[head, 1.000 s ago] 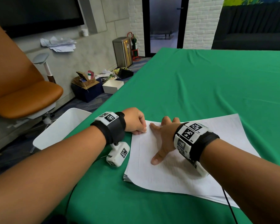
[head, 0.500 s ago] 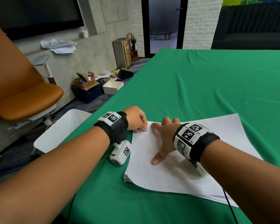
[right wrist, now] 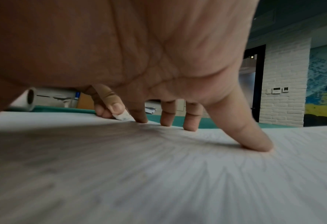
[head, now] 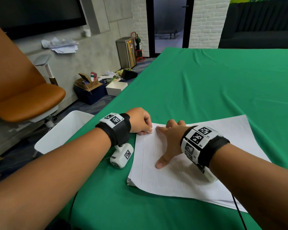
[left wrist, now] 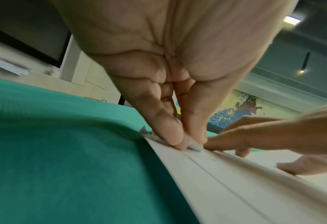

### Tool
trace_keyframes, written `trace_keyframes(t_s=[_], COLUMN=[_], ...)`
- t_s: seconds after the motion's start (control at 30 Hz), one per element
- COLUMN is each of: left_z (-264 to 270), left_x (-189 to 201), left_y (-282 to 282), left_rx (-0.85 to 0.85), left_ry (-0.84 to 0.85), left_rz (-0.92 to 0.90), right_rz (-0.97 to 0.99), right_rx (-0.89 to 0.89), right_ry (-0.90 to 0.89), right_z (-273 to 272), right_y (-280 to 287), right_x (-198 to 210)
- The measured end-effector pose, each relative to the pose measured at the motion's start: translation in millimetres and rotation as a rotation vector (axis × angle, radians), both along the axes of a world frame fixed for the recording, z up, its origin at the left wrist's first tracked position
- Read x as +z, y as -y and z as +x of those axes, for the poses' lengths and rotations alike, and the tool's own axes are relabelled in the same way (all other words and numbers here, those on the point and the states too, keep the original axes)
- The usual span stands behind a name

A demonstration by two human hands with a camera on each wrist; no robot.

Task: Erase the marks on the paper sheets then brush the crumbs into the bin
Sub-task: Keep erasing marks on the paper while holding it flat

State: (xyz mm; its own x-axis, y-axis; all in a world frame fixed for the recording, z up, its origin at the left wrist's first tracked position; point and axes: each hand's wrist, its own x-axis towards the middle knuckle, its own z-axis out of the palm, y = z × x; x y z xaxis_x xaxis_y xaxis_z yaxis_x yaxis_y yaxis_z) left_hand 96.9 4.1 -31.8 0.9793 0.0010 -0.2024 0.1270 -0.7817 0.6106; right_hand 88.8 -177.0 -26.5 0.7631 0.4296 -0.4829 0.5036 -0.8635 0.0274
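A stack of white paper sheets [head: 198, 165] lies on the green tablecloth near the table's left edge. My left hand [head: 140, 121] pinches a small white eraser [left wrist: 194, 146] between thumb and fingers and presses it on the top sheet's far left corner; the eraser [right wrist: 122, 116] also shows in the right wrist view. My right hand [head: 169, 140] lies spread with its fingertips [right wrist: 258, 145] pressing the top sheet [right wrist: 158, 174] down just right of the eraser. A white bin [head: 63, 131] stands on the floor beside the table's left edge.
An orange office chair [head: 27, 100] stands left of the bin. Boxes and clutter [head: 96, 87] lie on the floor by the wall, with a steel trash can [head: 125, 52] further back. The green cloth [head: 214, 83] stretches far and right of the sheets.
My left hand with the eraser has shifted slightly along the sheet's far left corner. The right hand stays pressed on the paper.
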Motion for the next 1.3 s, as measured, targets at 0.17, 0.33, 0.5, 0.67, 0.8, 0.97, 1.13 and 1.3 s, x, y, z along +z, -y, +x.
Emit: trace_keyframes(t_s=[0.17,0.33,0.5,0.67,0.8,0.97,1.13,1.3], left_z=[-9,-1,7,-14,-8,-10,-27,-19], left_x=[0,0,1,1,5,5,8,7], left_y=[-1,0,3,4,6,7,9,9], left_rx=[-0.106,-0.048,0.012,-0.166,-0.122,-0.095,-0.222,-0.099], left_ry=[-0.136,-0.152,-0.088,-0.173,-0.143,-0.129,-0.274,-0.202], left_rz=[-0.008,-0.014,-0.009,-0.046,-0.013,-0.026,-0.030,-0.079], right_rz=[0.024,0.081,0.084,0.098,0.075,0.053,0.043,-0.019], right_rx=[-0.002,0.023,0.048,0.055,0.058,0.072,0.070,0.066], right_ry=[0.011,0.052,0.052,0.019,-0.016,-0.011,-0.018,-0.054], right_z=[-2,-5,-5,-5,-10,-14,-13,-19], right_y=[1,4,7,6,9,8,9,7], right_x=[-1,-2,-2,1,4,3,3,2])
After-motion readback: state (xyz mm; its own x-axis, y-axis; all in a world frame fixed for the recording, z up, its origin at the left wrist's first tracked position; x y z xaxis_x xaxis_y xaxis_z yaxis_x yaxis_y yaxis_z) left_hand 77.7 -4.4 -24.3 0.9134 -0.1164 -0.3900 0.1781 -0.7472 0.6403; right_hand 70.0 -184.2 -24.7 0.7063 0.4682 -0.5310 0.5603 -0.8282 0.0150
